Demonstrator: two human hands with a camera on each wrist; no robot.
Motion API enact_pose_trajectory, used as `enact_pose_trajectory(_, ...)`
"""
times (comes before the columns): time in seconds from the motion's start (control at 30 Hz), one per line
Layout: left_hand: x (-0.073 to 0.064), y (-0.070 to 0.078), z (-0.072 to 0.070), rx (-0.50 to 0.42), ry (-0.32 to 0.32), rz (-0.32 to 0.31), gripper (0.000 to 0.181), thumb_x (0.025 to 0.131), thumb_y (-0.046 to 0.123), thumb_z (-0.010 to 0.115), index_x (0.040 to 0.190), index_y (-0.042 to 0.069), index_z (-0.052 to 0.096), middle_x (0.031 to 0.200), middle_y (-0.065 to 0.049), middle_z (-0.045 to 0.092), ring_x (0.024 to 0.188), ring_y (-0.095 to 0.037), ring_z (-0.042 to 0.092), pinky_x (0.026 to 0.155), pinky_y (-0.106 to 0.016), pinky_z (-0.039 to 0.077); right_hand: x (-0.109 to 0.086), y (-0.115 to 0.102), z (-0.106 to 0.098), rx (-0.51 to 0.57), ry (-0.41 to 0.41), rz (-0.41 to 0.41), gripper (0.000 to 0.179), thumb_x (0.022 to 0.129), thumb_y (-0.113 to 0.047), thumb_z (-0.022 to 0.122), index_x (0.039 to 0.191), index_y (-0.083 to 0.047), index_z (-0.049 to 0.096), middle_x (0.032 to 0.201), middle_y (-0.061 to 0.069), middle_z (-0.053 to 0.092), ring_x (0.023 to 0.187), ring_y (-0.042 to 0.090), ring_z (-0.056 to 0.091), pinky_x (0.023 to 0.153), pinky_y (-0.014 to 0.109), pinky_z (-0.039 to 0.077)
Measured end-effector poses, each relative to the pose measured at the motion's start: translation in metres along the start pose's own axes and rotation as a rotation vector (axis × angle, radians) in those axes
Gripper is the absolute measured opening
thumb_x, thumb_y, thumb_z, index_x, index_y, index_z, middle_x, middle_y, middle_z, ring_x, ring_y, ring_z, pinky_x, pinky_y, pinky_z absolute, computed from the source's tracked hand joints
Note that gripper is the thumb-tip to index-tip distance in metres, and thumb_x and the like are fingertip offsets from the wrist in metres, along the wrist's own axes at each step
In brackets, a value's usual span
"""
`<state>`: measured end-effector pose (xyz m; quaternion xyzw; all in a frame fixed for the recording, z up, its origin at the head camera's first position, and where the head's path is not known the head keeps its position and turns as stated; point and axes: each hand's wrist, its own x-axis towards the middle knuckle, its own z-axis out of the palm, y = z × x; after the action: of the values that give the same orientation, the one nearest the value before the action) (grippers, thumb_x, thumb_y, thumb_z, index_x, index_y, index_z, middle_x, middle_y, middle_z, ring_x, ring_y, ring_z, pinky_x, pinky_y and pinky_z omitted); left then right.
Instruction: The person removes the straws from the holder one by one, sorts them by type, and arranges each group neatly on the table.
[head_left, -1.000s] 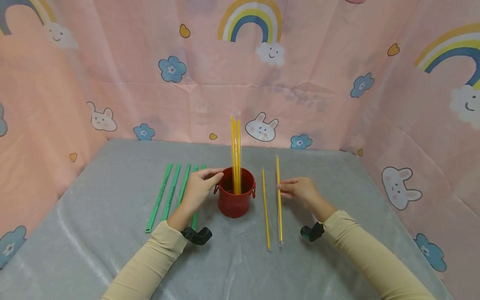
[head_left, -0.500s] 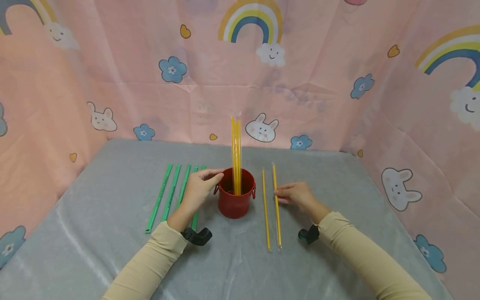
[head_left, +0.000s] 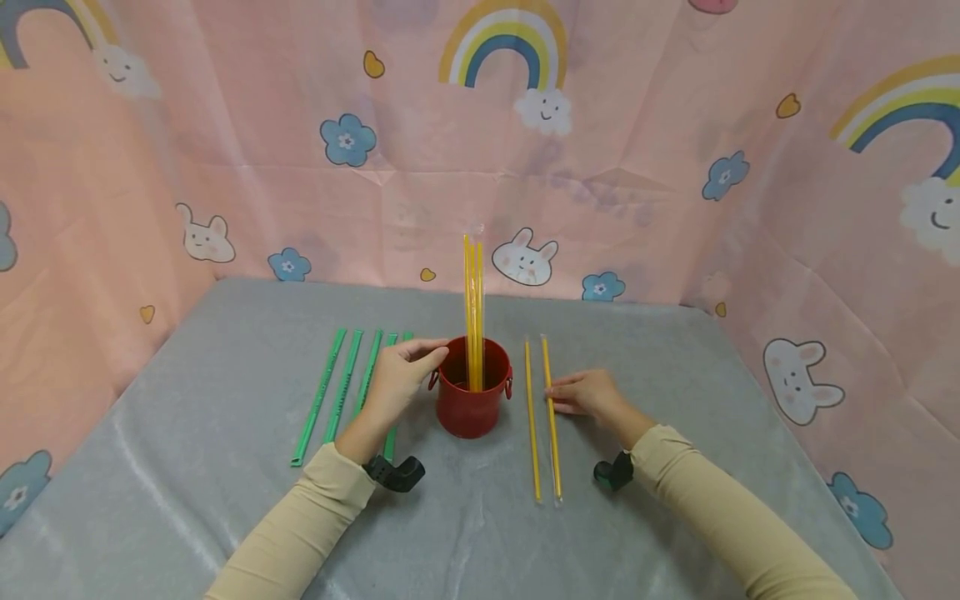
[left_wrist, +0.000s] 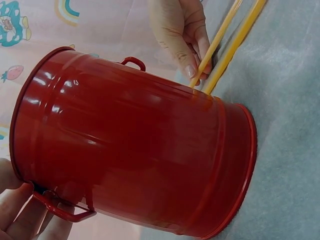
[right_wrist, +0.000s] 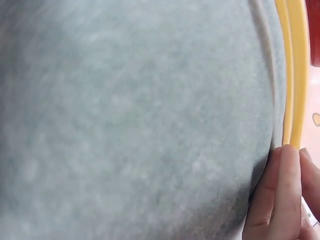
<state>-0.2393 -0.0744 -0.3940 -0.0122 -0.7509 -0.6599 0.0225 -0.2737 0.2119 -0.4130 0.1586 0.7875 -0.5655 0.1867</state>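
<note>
A red metal bucket (head_left: 468,414) with small side handles stands upright mid-table, several yellow straws (head_left: 474,308) in clear wrappers rising out of it. My left hand (head_left: 397,375) grips the bucket's left rim; in the left wrist view its fingers (left_wrist: 25,215) lie behind the handle. To the right of the bucket, my right hand (head_left: 592,396) pinches a wrapped yellow straw (head_left: 554,450) between thumb and fingers. This straw is low over the cloth, beside another yellow straw (head_left: 532,425) lying nearly parallel. The right wrist view shows the fingers (right_wrist: 287,195) at the pinched straw.
Several green wrapped straws (head_left: 318,400) lie in a row left of the bucket, some partly covered by my left hand and forearm. A grey cloth (head_left: 465,533) covers the table. Pink printed fabric (head_left: 420,200) hangs behind and at both sides.
My right hand has moved left and slightly toward me with its yellow straw, bringing it nearer the other straw. The left hand has stayed at the bucket.
</note>
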Motion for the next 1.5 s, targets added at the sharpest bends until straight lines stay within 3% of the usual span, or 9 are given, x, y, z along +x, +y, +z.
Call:
enact_pose_trajectory(0.3,0.000,0.003,-0.001,0.028,0.018,0.019,0.024,0.086,0.031,0.067,0.105,0.017,0.072,0.105,-0.004,0.069,0.093,-0.015,0.060,0.063,-0.033,0.046,0.002,-0.002,0.005,-0.063,0.027,-0.030,0.029,0.083,-0.008,0.069,0.106,0.008,0.065,0.083,0.009,0.072,0.065,0.011,0.068,0.062,0.026,0.057)
enact_pose_trajectory(0.6,0.001,-0.001,0.000,0.022,0.014,0.015,0.025,0.085,0.033,0.067,0.104,0.017,0.072,0.103,-0.002,0.070,0.093,-0.014,0.061,0.073,-0.041,0.050,0.003,-0.002,0.007,-0.120,0.070,-0.035,0.026,0.079,-0.005,0.072,0.101,0.008,0.068,0.076,0.006,0.071,0.057,0.008,0.064,0.056,0.024,0.056)
enact_pose_trajectory(0.87,0.002,-0.002,0.001,0.024,0.008,0.012,0.023,0.085,0.033,0.067,0.103,0.019,0.073,0.102,0.001,0.070,0.093,-0.015,0.060,0.068,-0.044,0.049,0.002,-0.005,0.002,-0.220,0.070,-0.065,0.026,0.080,-0.011,0.073,0.101,0.005,0.069,0.081,0.008,0.071,0.060,0.009,0.064,0.060,0.025,0.057)
enact_pose_trajectory(1.13,0.002,-0.002,0.001,0.022,0.006,0.011,0.022,0.085,0.032,0.067,0.102,0.020,0.073,0.102,0.001,0.070,0.091,-0.014,0.059,0.064,-0.043,0.048,-0.003,-0.023,-0.003,-0.134,0.090,-0.233,0.037,0.085,-0.014,0.068,0.115,0.008,0.062,0.104,0.019,0.068,0.077,0.012,0.068,0.078,0.035,0.056)
enact_pose_trajectory(1.33,0.002,-0.002,0.000,0.029,0.007,-0.001,0.022,0.085,0.033,0.067,0.102,0.021,0.073,0.102,0.002,0.070,0.092,-0.014,0.060,0.065,-0.044,0.048,-0.012,-0.045,0.005,-0.063,-0.014,-0.296,0.049,0.086,-0.027,0.067,0.124,0.001,0.056,0.121,0.019,0.061,0.106,0.028,0.063,0.086,0.039,0.053)
enact_pose_trajectory(1.5,0.002,-0.003,0.000,0.023,0.009,0.003,0.022,0.085,0.033,0.067,0.102,0.021,0.073,0.101,0.002,0.070,0.090,-0.015,0.059,0.064,-0.043,0.048,-0.017,-0.065,0.015,-0.037,-0.049,-0.350,0.048,0.085,-0.030,0.067,0.124,-0.004,0.057,0.124,0.015,0.060,0.113,0.030,0.058,0.091,0.040,0.050)
